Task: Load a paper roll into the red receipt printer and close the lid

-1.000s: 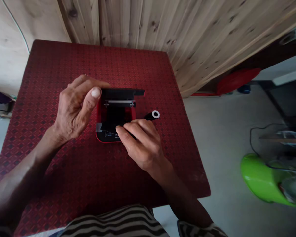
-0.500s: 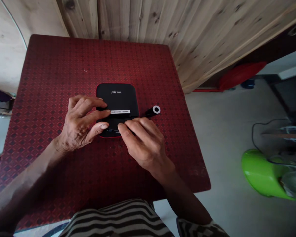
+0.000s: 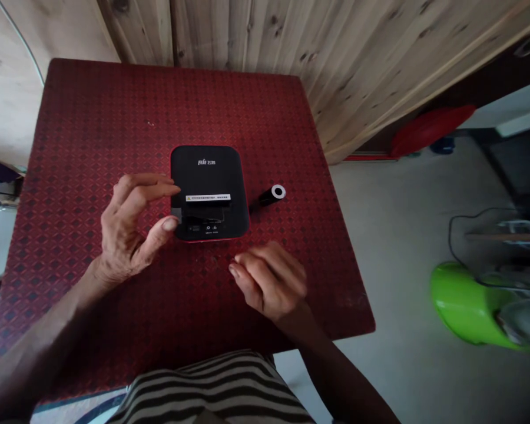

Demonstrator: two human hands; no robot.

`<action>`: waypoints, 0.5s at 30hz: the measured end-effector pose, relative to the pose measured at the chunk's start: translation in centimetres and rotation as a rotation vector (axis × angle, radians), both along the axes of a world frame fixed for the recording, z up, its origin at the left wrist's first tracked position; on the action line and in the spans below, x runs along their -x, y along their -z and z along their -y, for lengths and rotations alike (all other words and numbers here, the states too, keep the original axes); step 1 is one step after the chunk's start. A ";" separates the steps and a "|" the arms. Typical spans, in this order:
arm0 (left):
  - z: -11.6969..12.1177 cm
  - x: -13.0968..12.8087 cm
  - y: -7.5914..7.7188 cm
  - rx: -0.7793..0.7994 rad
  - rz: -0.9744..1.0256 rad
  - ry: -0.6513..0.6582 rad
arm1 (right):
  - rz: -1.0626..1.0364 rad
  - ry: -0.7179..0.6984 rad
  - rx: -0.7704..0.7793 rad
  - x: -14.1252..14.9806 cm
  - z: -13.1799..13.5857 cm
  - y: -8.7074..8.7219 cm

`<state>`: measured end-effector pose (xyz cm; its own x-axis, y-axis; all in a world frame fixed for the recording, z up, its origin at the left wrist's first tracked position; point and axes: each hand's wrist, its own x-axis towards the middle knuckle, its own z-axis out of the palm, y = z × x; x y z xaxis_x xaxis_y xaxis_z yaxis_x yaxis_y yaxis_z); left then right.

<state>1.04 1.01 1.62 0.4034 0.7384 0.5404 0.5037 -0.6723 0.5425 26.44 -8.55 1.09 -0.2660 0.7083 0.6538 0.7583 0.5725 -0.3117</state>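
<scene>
A small black device with a red rim [image 3: 209,191] lies flat on the red patterned table [image 3: 92,141], its lid down and a white label strip across it. My left hand [image 3: 131,227] hovers at the device's left edge, fingers apart and curved, thumb and forefinger close to its side, holding nothing. My right hand [image 3: 269,281] rests on the table below and right of the device, fingers loosely curled, nothing in it. A short black cylinder with a white ring end [image 3: 271,194] lies just right of the device.
A wooden plank wall [image 3: 291,47] stands behind the table. To the right the floor holds a green plastic object [image 3: 463,309], cables and a red item [image 3: 428,129] by the wall. The table's right and near edges drop to the floor.
The device's lid, open a second ago, has been closed. My right hand has drawn back from the device toward me, and my left hand has lifted slightly off its left side.
</scene>
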 end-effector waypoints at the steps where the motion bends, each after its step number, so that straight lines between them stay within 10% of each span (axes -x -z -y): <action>1: 0.5 0.2 0.2 -0.019 0.025 -0.041 | -0.025 -0.013 0.048 0.0 0.8 0.9; 7: 2.6 1.4 3.0 -0.236 -0.113 -0.080 | 0.080 0.058 0.296 0.6 3.1 5.8; 15: 2.0 1.5 3.1 -0.343 -0.205 -0.082 | 0.129 0.102 0.309 0.9 2.7 6.3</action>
